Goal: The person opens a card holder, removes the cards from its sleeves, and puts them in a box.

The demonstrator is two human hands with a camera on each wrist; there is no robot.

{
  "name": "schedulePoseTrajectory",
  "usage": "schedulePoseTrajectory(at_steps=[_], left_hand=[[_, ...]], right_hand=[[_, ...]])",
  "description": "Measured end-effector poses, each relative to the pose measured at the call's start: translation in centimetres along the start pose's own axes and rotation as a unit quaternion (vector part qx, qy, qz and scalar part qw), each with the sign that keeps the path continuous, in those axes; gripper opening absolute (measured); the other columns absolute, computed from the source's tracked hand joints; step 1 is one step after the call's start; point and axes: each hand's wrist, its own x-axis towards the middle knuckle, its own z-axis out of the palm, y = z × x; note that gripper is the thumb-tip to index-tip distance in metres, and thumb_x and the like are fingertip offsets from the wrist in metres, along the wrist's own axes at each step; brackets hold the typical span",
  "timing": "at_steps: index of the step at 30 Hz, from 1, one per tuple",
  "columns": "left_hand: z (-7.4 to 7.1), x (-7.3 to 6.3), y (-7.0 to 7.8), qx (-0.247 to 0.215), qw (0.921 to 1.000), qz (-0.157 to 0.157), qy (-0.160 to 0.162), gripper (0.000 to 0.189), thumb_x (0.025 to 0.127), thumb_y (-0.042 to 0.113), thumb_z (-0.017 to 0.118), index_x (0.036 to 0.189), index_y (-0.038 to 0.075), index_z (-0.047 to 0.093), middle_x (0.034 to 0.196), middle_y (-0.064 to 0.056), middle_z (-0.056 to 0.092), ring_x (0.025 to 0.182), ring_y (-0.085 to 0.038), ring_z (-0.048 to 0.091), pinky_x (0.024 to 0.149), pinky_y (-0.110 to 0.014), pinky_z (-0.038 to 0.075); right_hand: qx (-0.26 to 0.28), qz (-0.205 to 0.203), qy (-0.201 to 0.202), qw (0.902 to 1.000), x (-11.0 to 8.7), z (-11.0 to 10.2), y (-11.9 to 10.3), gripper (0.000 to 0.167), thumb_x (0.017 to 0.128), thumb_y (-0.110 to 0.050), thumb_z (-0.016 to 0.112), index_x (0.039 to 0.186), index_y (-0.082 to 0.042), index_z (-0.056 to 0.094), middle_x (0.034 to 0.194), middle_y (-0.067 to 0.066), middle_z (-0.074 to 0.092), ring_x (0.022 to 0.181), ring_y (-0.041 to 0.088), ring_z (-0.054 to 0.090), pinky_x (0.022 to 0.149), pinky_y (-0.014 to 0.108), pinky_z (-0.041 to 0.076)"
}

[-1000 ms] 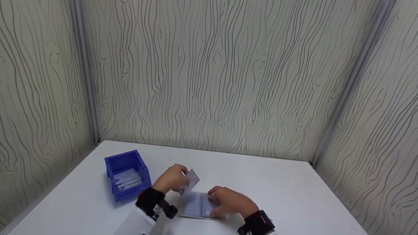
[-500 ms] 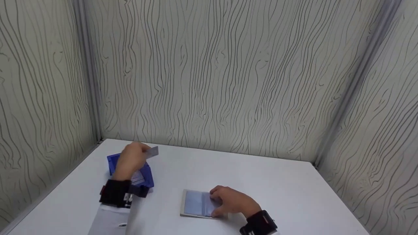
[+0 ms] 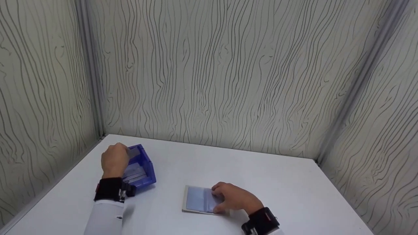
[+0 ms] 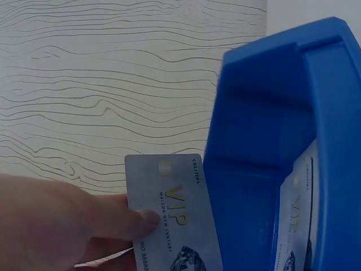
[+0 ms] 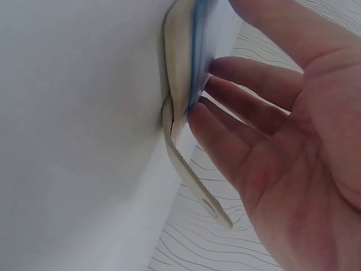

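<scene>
My left hand pinches a silver VIP card between thumb and fingers, at the left side of a blue plastic bin. In the left wrist view gold lettering and a diamond picture show on the card's face, and it overlaps the bin's edge. More silver cards lie inside the bin. My right hand rests on an open card holder with clear bluish sleeves, fingertips and thumb on its right part. From the holder's cream cover juts a snap strap, seen in the right wrist view.
The white table carries the bin at left and the holder near the front middle. Wood-grain patterned walls enclose it at the back and both sides. A black wrist camera band sits on each wrist.
My left hand has carried the card from beside the holder leftward to the bin. The right hand stays on the holder.
</scene>
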Motion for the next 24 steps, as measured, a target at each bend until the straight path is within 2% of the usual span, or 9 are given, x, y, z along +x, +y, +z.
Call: schedulePoseTrajectory(at_steps=[4, 9, 13, 18, 24], left_hand=[[1.0, 0.1, 0.0, 0.013, 0.9999, 0.003, -0.009, 0.023, 0.096, -0.008, 0.056, 0.099, -0.011, 0.078, 0.102, -0.036, 0.078, 0.096, -0.052, 0.077, 0.079, -0.063, 0.062], [1.4, 0.0, 0.2, 0.024, 0.9986, -0.011, -0.047, 0.025, 0.101, -0.007, 0.051, 0.104, -0.014, 0.074, 0.109, -0.039, 0.075, 0.100, -0.055, 0.076, 0.078, -0.065, 0.063], [1.0, -0.2, 0.8, 0.038, 0.9962, 0.011, -0.077, 0.024, 0.102, -0.006, 0.050, 0.102, -0.013, 0.073, 0.110, -0.039, 0.074, 0.101, -0.055, 0.075, 0.081, -0.066, 0.062], [0.2, -0.6, 1.7, 0.050, 0.9897, 0.046, -0.126, 0.024, 0.101, -0.005, 0.054, 0.092, -0.006, 0.076, 0.103, -0.031, 0.078, 0.093, -0.045, 0.078, 0.078, -0.061, 0.063], [0.7, -1.2, 1.9, 0.043, 0.9845, 0.033, -0.167, 0.022, 0.101, -0.004, 0.055, 0.090, -0.003, 0.074, 0.095, -0.022, 0.079, 0.081, -0.027, 0.072, 0.075, -0.056, 0.062]], right_hand=[[0.000, 0.000, -0.001, 1.0000, 0.0, 0.0, 0.0, 0.059, 0.085, -0.029, 0.094, 0.134, -0.002, 0.075, 0.144, 0.011, 0.069, 0.133, 0.031, 0.068, 0.113, 0.041, 0.057], [0.006, 0.003, -0.003, 1.0000, 0.0, -0.1, 0.0, 0.059, 0.086, -0.030, 0.093, 0.135, -0.002, 0.075, 0.144, 0.011, 0.069, 0.133, 0.030, 0.067, 0.113, 0.042, 0.057], [0.002, 0.007, -0.004, 1.0000, 0.3, -0.1, 0.1, 0.060, 0.086, -0.031, 0.093, 0.135, -0.002, 0.074, 0.146, 0.010, 0.068, 0.134, 0.029, 0.067, 0.113, 0.042, 0.057], [-0.008, 0.003, -0.003, 1.0000, 0.5, 0.0, 0.5, 0.060, 0.086, -0.031, 0.094, 0.135, -0.003, 0.074, 0.146, 0.009, 0.068, 0.134, 0.028, 0.067, 0.113, 0.040, 0.057], [-0.006, 0.001, -0.004, 1.0000, 0.5, 0.4, 0.7, 0.060, 0.086, -0.032, 0.093, 0.135, -0.003, 0.074, 0.146, 0.009, 0.068, 0.134, 0.027, 0.067, 0.113, 0.040, 0.057]])
